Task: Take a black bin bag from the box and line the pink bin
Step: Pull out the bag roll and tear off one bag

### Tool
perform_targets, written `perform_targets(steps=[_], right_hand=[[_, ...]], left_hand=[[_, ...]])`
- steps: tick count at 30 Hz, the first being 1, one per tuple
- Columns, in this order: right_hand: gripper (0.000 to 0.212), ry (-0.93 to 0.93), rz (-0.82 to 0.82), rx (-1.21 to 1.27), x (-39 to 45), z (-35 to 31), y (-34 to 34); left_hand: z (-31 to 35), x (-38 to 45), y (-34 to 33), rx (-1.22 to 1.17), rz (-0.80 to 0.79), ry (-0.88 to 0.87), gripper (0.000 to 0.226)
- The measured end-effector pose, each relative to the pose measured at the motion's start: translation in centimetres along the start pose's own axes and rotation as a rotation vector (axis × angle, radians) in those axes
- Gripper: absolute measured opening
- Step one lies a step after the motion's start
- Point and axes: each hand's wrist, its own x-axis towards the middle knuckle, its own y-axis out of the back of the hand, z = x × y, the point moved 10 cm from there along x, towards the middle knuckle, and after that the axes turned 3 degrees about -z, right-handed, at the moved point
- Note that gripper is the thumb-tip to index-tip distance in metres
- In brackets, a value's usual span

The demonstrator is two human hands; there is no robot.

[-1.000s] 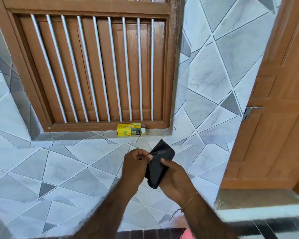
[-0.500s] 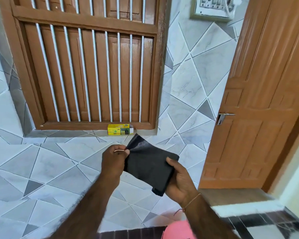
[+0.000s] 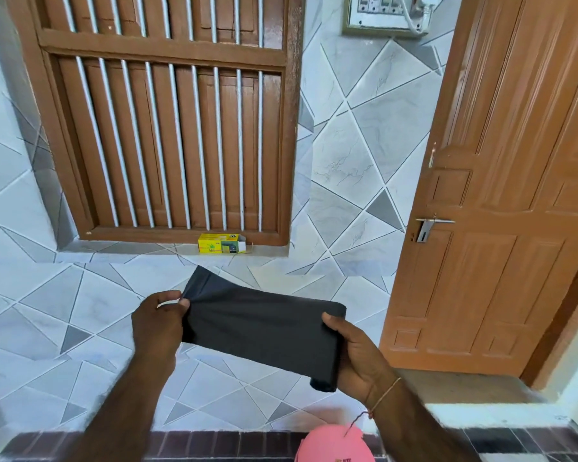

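Two hands on the black bin bag, so the fetch step looks done: bag is out of the yellow box, which sits on the window ledge at centre frame, well apart from the hands, one end flap open. Bag is only part unfolded, a flat folded strip stretched across lower centre of frame, roughly level, dipping toward the right. Left hand pinches the strip's upper left corner between thumb and fingers; that corner flares up above the hand. Right hand has its fingers curled behind the thicker folded end, thumb on top of it. So the bag spans between the two hands, touching both, mid-air in front of the tiled wall. Left to do, as I judge it: finish unfolding, find and open the mouth, drop it in the pink bin, fold the edge over the rim. Bin shows only as a pink curve at bottom edge of frame, right of centre, below the right wrist and not touching the bag; can't tell its rim or whether it's already open. Roughly a third through, lining not started
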Motion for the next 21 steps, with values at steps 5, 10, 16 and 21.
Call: perform_targets(steps=[5, 10, 16, 21], right_hand=[[0.045, 0.005, -0.128, -0.145, -0.2, -0.5, 0.1], [0.051, 0.042, -0.257, -0.281, -0.3, -0.7, -3.6], [0.049, 0.011, -0.2, -0.311, -0.6, -1.0, -3.9], [0.058, -0.029, -0.221, -0.242, -0.8, 0.9, -4.4]], left_hand=[[2.2, -4.5, 1.1, 0.647, 0.138, -0.214, 0.031], [5.3, -11.0, -10.6, 0.428, -0.711, -0.347, 0.059], [4.1, -9.7, -10.8, 0.311, -0.991, -0.144, 0.027], [5.6, -6.4, -8.2, 0.434, -0.946, -0.226, 0.018]])
